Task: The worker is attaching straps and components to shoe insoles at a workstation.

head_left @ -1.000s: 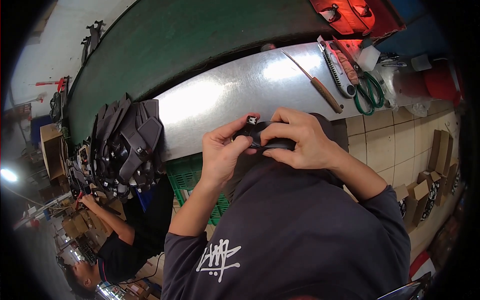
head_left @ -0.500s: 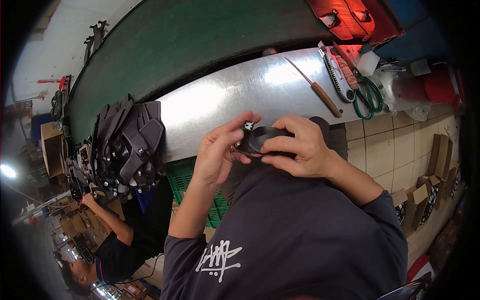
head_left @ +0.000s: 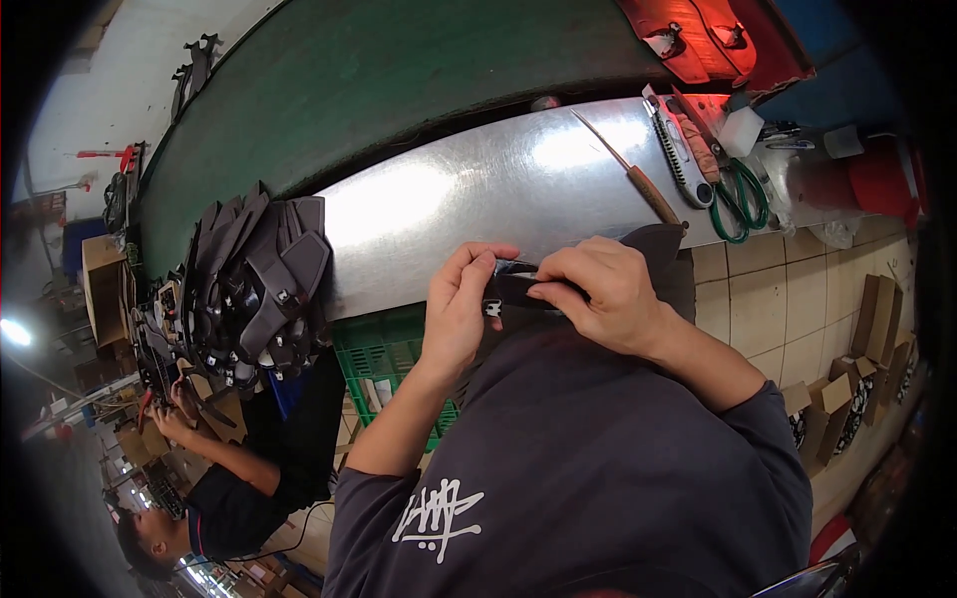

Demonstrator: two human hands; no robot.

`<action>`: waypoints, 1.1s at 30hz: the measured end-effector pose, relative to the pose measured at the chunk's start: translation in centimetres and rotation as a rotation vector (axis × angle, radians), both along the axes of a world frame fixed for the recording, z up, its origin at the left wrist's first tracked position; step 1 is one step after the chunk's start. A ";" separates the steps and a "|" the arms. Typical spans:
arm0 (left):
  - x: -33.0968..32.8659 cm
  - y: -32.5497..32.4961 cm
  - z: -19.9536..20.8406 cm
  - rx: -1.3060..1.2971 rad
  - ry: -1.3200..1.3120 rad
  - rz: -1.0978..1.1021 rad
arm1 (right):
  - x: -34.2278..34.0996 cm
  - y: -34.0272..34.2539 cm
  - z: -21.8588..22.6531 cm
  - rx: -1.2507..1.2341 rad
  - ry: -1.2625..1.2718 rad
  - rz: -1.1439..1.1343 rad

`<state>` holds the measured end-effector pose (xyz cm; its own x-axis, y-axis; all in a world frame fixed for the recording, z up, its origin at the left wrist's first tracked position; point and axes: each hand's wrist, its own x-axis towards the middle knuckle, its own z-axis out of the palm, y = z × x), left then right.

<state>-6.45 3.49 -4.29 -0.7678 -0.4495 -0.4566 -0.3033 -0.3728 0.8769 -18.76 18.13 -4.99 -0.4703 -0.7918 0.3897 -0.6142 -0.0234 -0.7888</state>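
My left hand [head_left: 460, 314] grips the glossy black end of a dark grey flap-like piece [head_left: 516, 289] between thumb and fingers. A small silvery clip shows beside those fingers. My right hand [head_left: 606, 296] pinches the same piece at its middle, thumb and forefinger pressed on a fold or slot. The broad matte end of the piece sticks out beyond my right hand, over the metal table edge. On the left lies a heap of similar dark grey pieces [head_left: 274, 274] with black clipped ends. My fingers hide part of the held end.
A brown-handled awl [head_left: 648, 189], a cutter knife [head_left: 680, 149] and green-handled scissors [head_left: 740, 204] lie on the right of the metal table [head_left: 439, 214]. A green surface [head_left: 419, 80] runs behind it. Below stands a green crate [head_left: 384, 354]. Another person [head_left: 234, 508] works at left.
My left hand has closed in on the piece, and its clip has turned downward. The piece's broad end now shows more to the right. The other person's hands have come together.
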 end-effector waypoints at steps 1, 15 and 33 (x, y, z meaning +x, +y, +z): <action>0.1 0.0 -0.2 0.001 0.000 -0.001 | 0.1 -0.1 0.0 -0.024 0.020 -0.008; 0.3 -0.1 0.4 -0.088 -0.066 -0.236 | 0.8 0.6 0.3 0.137 -0.323 -0.055; 2.6 -5.0 -1.3 0.111 0.024 0.190 | -4.8 -2.1 0.9 0.009 -0.053 -0.118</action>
<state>-3.82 -1.55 -5.63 -0.6854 -0.5352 -0.4938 -0.1982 -0.5155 0.8337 -23.59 16.02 -4.10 -0.5799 -0.7330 0.3555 -0.5700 0.0533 -0.8199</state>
